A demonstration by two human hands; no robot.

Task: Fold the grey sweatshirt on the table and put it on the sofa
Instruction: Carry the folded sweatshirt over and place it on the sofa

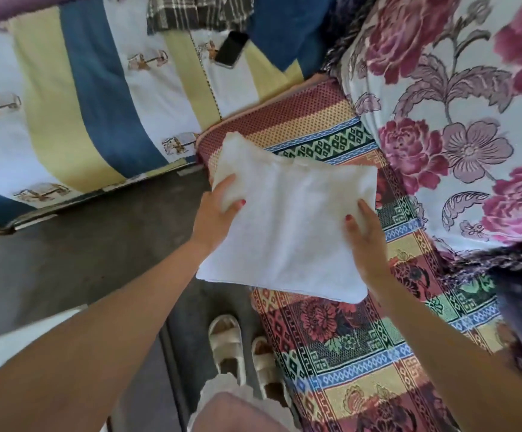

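We are holding the folded grey sweatshirt (287, 226) over the near edge of the sofa (362, 338), our left hand (214, 218) gripping its left side with the thumb curled on top and our right hand (367, 241) pinching its right edge, thumb above and fingers underneath. Part of the bundle is hanging past the seat edge above the dark floor (76, 257) and the white sandals (241, 353). If we are letting go this close to the edge, it could be sliding off and unfolding, we judge; the floral cushion (459, 120) is crowding the seat behind.
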